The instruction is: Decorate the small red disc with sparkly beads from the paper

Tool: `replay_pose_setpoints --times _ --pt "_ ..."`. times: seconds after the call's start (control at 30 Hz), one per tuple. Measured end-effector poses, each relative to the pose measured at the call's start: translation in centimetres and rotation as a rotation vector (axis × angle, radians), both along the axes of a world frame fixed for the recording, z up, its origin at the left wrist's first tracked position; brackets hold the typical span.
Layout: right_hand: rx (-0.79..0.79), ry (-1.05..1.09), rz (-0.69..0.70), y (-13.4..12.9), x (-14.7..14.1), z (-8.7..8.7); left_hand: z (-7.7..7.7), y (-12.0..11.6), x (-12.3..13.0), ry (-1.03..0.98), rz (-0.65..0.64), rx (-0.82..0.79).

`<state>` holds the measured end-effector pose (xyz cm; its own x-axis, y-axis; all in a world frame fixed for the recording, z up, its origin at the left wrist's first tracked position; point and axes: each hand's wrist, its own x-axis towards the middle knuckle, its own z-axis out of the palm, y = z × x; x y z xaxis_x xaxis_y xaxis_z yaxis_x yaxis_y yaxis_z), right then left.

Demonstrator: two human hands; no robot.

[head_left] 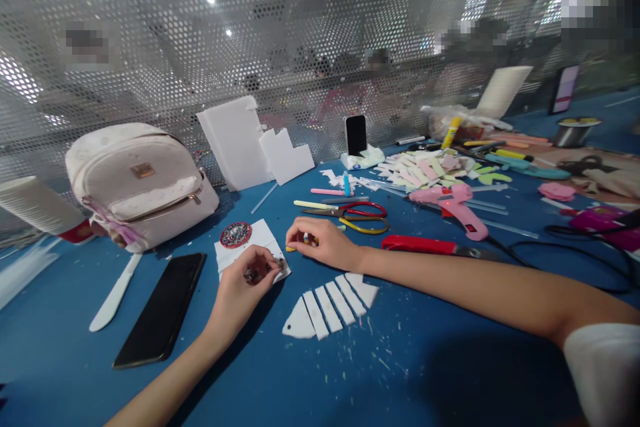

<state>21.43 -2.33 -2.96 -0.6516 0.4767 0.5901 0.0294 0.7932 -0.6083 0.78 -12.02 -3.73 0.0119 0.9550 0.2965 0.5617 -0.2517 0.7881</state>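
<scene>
My left hand (250, 275) is over the right edge of a white sheet (268, 233), its fingers curled round small dark bits too tiny to identify. Close by on the right, my right hand (320, 240) has its thumb and fingertips together, with a small yellow thing (290, 249) at the tips. A round red-rimmed dish (235, 235) of speckled beads lies on the sheet's upper left. Below my right hand, a white fish shape cut in strips (330, 307) rests on the blue table, with a dark eye dot at its left end.
Scissors (365, 209), a red-handled tool (419, 245) and a pink glue gun (457, 207) lie right of centre. Behind are paper scraps (425, 168) and a standing phone (356, 135). At left are a black phone (163, 310), a white knife (116, 293) and a pale backpack (145, 180).
</scene>
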Motion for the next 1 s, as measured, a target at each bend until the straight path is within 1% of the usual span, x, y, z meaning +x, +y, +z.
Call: replay_pose_setpoints --times 0.13,0.4,0.6,0.8,1.0 --pt "0.012 -0.012 0.007 0.05 0.02 0.00 0.06 0.06 0.03 0.002 -0.004 0.007" --pt "0.096 -0.063 0.012 0.10 -0.03 -0.38 0.41 -0.15 0.15 0.021 0.013 -0.012" --pt "0.140 -0.072 0.035 0.15 -0.11 -0.52 0.45 -0.07 0.03 0.043 -0.004 0.058" --pt "0.139 -0.091 0.012 -0.01 -0.08 -0.44 0.32 0.15 -0.16 0.062 -0.029 0.138" --pt "0.136 -0.111 -0.063 0.11 -0.06 -0.62 0.41 -0.06 -0.01 0.030 0.055 0.116"
